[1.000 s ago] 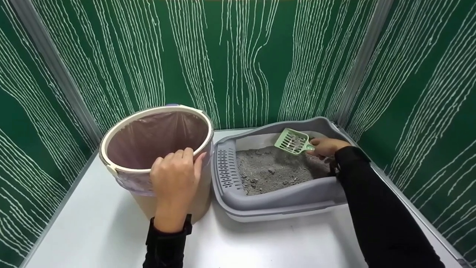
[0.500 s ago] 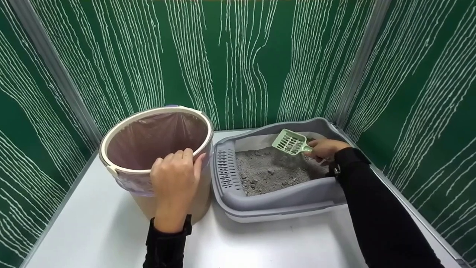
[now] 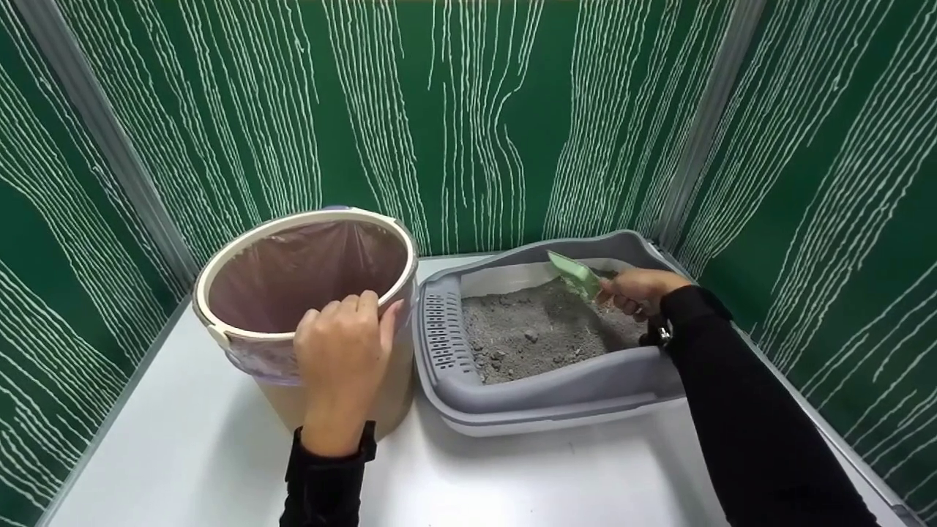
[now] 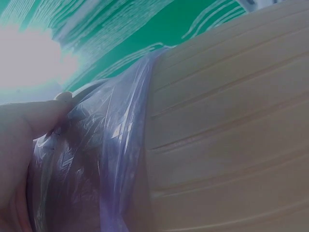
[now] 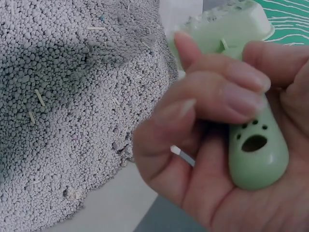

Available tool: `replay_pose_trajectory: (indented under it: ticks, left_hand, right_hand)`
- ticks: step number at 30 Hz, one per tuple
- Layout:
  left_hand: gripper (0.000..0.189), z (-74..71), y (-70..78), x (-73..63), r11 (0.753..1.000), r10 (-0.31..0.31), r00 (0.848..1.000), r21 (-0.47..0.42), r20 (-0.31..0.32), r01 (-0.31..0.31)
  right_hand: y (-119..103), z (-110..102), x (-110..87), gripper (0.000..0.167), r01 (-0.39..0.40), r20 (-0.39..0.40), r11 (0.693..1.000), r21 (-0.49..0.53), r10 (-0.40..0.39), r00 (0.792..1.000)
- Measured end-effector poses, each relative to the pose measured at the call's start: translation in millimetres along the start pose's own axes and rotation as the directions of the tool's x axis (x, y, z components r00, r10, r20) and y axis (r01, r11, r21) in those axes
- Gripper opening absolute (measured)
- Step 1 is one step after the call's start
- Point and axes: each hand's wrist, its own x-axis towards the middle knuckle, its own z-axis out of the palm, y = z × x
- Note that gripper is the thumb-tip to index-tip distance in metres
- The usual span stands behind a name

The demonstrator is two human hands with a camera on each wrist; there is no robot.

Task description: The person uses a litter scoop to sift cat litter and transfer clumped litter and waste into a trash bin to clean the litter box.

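My left hand (image 3: 344,351) grips the near rim of a beige trash bin (image 3: 333,417), its fingers over the edge and the thumb outside. A thin purplish bin liner (image 4: 120,140) is folded down over the rim. On the right, my right hand (image 3: 640,289) holds a green slotted litter scoop (image 3: 575,272) above the grey cat litter (image 3: 527,333). The scoop's head is tipped on its side in the head view. In the right wrist view my fingers curl round the scoop's handle (image 5: 258,164), which has a paw-shaped cutout.
The grey litter box (image 3: 527,399) stands right beside the bin, with a perforated step (image 3: 445,329) on its left side. Both sit on a white table (image 3: 498,483). Green panels (image 3: 483,132) with pale wavy lines enclose the back and sides.
The scoop has turned from lying nearly flat, slots facing up, to tilted on its side over the litter. My right hand rotates with it. The left hand stays on the bin rim.
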Motion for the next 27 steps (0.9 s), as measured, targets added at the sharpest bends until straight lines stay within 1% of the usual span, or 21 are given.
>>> replay_pose_trajectory:
  ticks: [3,5,8,10,12,15,18,23,27]
  left_hand:
    - [0.04,0.2,-0.2,0.2,1.0,0.004,1.0,0.001,-0.003,-0.004]
    - [0.04,0.4,-0.4,0.2,1.0,0.008,1.0,0.003,-0.007,-0.008]
    - [0.04,0.7,-0.4,0.3,1.0,0.01,1.0,0.002,-0.011,-0.01]
    - [0.04,0.8,-0.2,0.3,1.0,0.01,1.0,0.002,-0.012,-0.01]
    - [0.04,1.0,0.1,0.1,1.0,0.008,1.0,0.002,-0.01,-0.008]
    - [0.039,1.1,0.4,-0.2,1.0,0.007,1.0,0.004,-0.004,-0.007]
    - [0.039,1.4,0.4,-0.3,1.0,0.006,1.0,0.006,0.002,-0.006]
    - [0.039,1.5,0.0,0.1,1.0,0.003,1.0,0.013,0.002,-0.003]
    - [0.039,0.8,0.5,0.2,1.0,0.002,1.0,0.012,-0.001,-0.002]
  right_hand:
    - [-1.4,0.2,-1.5,0.037,-0.006,-0.022,1.0,-0.028,0.006,1.0]
    - [-1.8,0.6,-2.8,0.033,-0.015,-0.022,0.999,-0.037,0.014,1.0]
    - [-0.6,1.7,-3.2,0.023,0.005,-0.032,0.998,-0.07,-0.007,0.999]
    - [0.4,2.6,-3.0,0.02,0.02,-0.046,0.995,-0.098,-0.025,0.999]
    - [1.4,3.7,-3.1,0.023,0.028,-0.062,0.991,-0.129,-0.037,0.997]
    - [1.8,5.6,-3.1,0.032,0.03,-0.082,0.986,-0.165,-0.044,0.996]
    - [1.9,6.7,-2.3,0.039,0.021,-0.094,0.986,-0.163,-0.037,0.995]
    - [-2.3,5.9,-3.0,0.042,0.021,-0.071,0.985,-0.172,-0.034,0.997]
    - [-8.0,3.9,-4.2,0.04,0.038,-0.049,0.98,-0.195,-0.048,0.998]
